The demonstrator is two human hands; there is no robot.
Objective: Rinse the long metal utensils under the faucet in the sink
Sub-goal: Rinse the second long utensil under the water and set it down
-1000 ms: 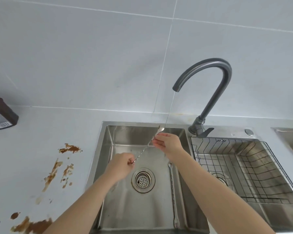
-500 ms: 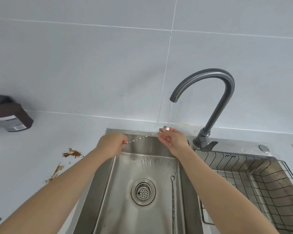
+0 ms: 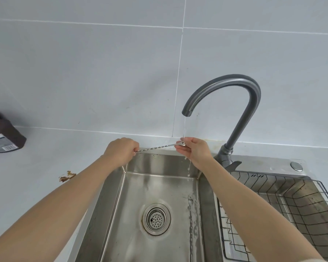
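Twisted bar spoon [image 3: 155,147] held taut between both hands above the back rim of the sink [image 3: 159,186], long axis running left-right, tilted slightly up toward the right. My left hand [image 3: 120,151] is closed in a fist on the handle end; my right hand [image 3: 192,149] pinches the bowl end, which sits directly under the thin stream from the faucet [image 3: 235,103]. Right hand is nearest the water. A second utensil [image 3: 191,224] lies lengthwise on the basin floor, right side, likely next.

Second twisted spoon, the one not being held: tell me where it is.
It lies in the sink basin along the right wall, right of the drain strainer: second twisted spoon.
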